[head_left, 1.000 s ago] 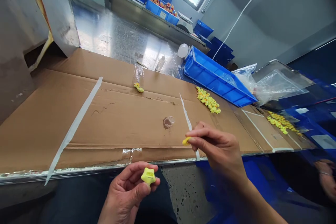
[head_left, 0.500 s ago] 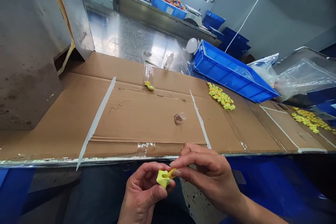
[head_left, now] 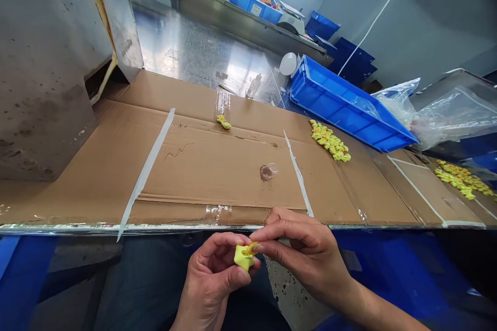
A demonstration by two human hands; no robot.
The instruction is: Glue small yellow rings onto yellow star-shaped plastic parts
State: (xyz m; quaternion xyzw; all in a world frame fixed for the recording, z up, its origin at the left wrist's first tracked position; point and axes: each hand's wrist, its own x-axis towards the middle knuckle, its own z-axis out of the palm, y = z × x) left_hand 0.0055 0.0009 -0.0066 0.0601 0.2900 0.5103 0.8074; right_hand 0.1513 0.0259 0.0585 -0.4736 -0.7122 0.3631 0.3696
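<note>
My left hand point(head_left: 212, 282) holds a yellow star-shaped soft piece point(head_left: 244, 257) between thumb and fingers, just below the table's front edge. My right hand point(head_left: 305, 258) pinches a small yellow scrap point(head_left: 251, 248) and presses it against the top of the star. The fingertips of both hands nearly meet around the star. Beyond them, on brown cardboard point(head_left: 217, 181), lie a heap of small yellow pieces point(head_left: 329, 140) and a lone yellow piece point(head_left: 223, 123). A small transparent cup point(head_left: 268, 171) stands on the cardboard.
A blue plastic crate point(head_left: 349, 108) stands at the cardboard's far edge, with a transparent plastic bag point(head_left: 446, 116) to its right. A second yellow heap point(head_left: 464, 180) lies at far right. A steel cabinet point(head_left: 50, 88) rises at left. White tape strips cross the cardboard.
My right hand has moved left from beside the cardboard to the star, bringing the small yellow scrap onto it. The view has turned and levelled slightly.
</note>
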